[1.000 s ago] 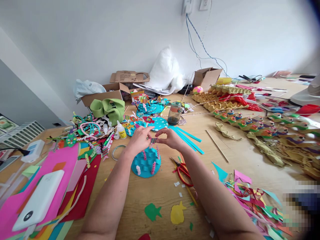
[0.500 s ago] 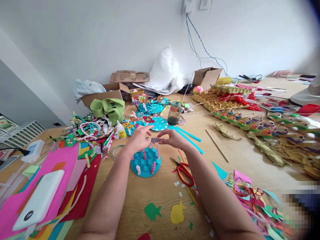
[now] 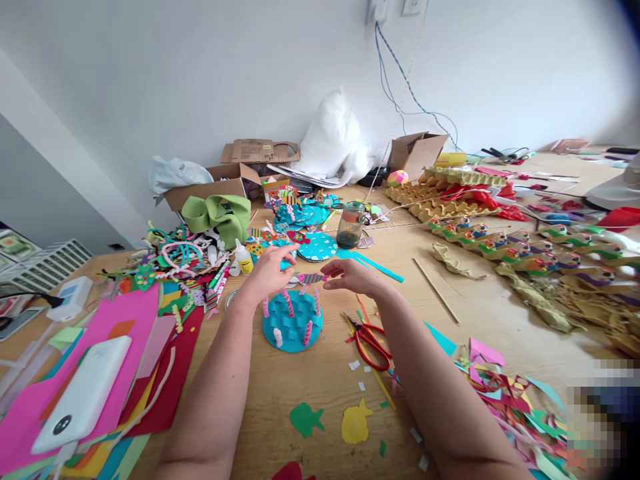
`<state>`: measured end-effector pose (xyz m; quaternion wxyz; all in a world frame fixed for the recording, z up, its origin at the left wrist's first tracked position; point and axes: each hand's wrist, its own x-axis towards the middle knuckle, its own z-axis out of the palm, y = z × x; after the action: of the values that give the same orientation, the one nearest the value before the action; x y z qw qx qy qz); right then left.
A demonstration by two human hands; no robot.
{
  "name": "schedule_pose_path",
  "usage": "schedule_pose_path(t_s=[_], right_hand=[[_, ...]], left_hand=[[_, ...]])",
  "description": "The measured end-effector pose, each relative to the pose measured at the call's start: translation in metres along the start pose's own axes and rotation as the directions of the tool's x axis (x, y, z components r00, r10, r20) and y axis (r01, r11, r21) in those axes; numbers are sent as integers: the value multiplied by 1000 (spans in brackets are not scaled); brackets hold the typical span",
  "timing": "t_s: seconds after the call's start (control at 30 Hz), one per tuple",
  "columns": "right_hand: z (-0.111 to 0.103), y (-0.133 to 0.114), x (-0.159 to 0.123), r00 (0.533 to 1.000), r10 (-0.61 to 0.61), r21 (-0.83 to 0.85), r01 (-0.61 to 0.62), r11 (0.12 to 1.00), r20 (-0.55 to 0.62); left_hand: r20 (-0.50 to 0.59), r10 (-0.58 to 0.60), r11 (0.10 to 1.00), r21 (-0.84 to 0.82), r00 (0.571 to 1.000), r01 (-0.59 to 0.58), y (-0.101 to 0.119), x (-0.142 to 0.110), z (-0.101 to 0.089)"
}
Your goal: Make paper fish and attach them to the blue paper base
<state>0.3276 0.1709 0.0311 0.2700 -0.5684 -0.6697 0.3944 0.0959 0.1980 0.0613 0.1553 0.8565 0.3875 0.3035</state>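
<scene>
A pink paper fish with dark stripes [image 3: 312, 279] stands above the back of a round blue woven-paper base [image 3: 290, 327]. Several twisted pink pipe-cleaner posts [image 3: 308, 333] rise from this base. To the fish's left is my left hand [image 3: 270, 272], fingers apart and holding nothing. My right hand [image 3: 350, 277] is at the fish's tail, thumb and forefinger parted around it; whether they touch it is hard to see. Red-handled scissors [image 3: 371, 343] lie open beside my right forearm. A green paper fish [image 3: 307, 419] and a yellow paper fish [image 3: 356, 421] lie flat in front.
A glue bottle [image 3: 243, 258] stands left of my left hand, and a glass jar [image 3: 350, 225] behind my right. Coloured paper sheets and a white power bank [image 3: 83, 393] lie at left. Painted egg cartons [image 3: 500, 243] and paper scraps [image 3: 515, 400] fill the right.
My left hand has drawn back to the left from the striped fish, and its fingers have parted. My right hand has shifted slightly right, its fingers opening at the tail. More of the fish shows.
</scene>
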Motion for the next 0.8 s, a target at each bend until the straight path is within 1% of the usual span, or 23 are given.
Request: schedule_pose_path(t_s=[0.13,0.27,0.43,0.63,0.8], right_hand=[[-6,1,-3,996,86,32,-86,996,9],[-11,6,-4,993,113,66,-114,991,15],[-11,8,-3,997,79,66,-80,995,23],[-5,5,-1,998,54,15,-54,998,27],[2,8,4,998,58,-20,-58,998,6]], left_hand=[[-2,-44,999,6,999,44,-1,-1,-7],[39,-65,997,34,997,64,-1,0,-7],[60,-103,993,65,993,99,-1,0,-4],[49,-93,992,91,994,89,-2,-1,-5],[42,-90,992,96,995,85,-1,-1,-6]])
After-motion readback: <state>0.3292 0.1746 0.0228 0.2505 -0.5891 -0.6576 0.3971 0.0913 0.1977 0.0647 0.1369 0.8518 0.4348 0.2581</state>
